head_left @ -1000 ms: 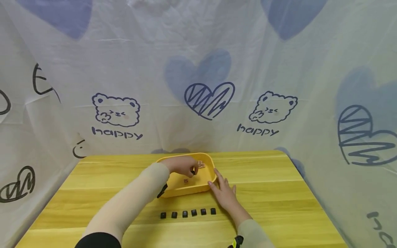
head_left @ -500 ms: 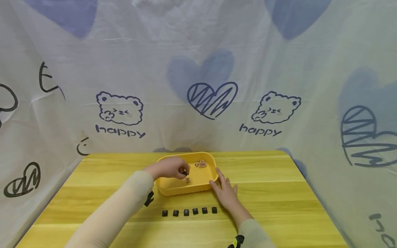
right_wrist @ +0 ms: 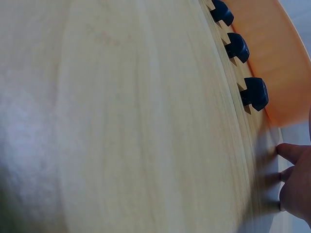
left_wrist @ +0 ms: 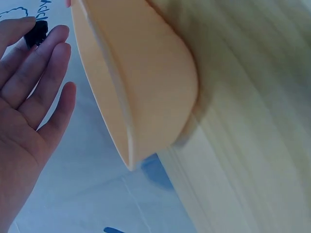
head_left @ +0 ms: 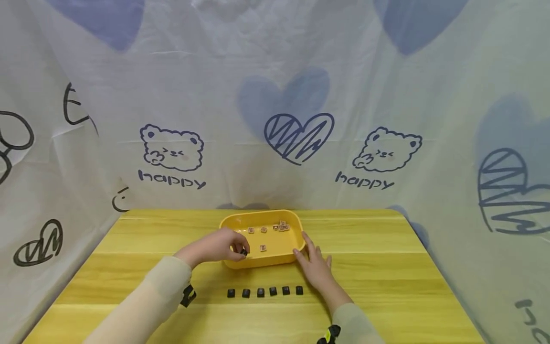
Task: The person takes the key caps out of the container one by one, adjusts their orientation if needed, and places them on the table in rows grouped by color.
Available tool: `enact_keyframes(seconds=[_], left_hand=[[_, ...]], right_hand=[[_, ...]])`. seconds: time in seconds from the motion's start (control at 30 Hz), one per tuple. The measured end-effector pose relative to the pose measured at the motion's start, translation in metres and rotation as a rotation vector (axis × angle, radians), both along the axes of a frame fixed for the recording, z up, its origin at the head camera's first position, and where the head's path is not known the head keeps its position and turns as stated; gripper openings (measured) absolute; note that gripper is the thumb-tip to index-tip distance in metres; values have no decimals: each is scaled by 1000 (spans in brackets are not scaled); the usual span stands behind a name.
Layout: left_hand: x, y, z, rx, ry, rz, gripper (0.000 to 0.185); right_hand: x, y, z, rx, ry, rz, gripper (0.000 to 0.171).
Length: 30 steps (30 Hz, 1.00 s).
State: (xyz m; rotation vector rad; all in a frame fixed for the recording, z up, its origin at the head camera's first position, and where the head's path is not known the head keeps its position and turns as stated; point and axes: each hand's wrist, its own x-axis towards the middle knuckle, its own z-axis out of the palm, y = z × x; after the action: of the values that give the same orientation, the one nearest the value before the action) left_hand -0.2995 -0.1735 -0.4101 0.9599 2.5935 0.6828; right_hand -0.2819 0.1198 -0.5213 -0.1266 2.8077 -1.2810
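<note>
My left hand [head_left: 221, 246] pinches a small black keycap [head_left: 244, 252] between thumb and fingertips, over the near left rim of the yellow tray [head_left: 279, 244]. In the left wrist view the same keycap [left_wrist: 36, 34] sits at the fingertips, with the other fingers loosely extended beside the tray wall [left_wrist: 155, 73]. My right hand [head_left: 317, 270] rests at the tray's right end, its thumb and index finger against the rim. Several small brownish square pieces [head_left: 263, 248] lie inside the tray. Several black keycaps [head_left: 260, 292] stand in a spaced row in front of it.
The tray stands near the back of the yellow wood-grain table [head_left: 378, 267]. A white printed cloth [head_left: 232, 177] hangs close behind the table's far edge. In the right wrist view, the row's end keycap [right_wrist: 255, 93] stands near the right hand's fingers.
My left hand has moved left and toward me, from inside the tray to its near left rim, carrying the black keycap. More brownish pieces are uncovered. The right hand stays at the tray's end.
</note>
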Motion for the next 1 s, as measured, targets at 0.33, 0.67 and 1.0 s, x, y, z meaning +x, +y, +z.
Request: enact_keyframes(seconds=[0.33,0.67,1.0], left_hand=[[30,-28,-10,85,-25,42,19],[46,-45,-33,114,-43,78,18],[53,-55,-65,135,-93,70,14]], right_hand=[[0,-1,-3,-8,-16,6,66],[-2,1,0,1,-16,1,65],[-2,0,-2,0,-8,12,69]])
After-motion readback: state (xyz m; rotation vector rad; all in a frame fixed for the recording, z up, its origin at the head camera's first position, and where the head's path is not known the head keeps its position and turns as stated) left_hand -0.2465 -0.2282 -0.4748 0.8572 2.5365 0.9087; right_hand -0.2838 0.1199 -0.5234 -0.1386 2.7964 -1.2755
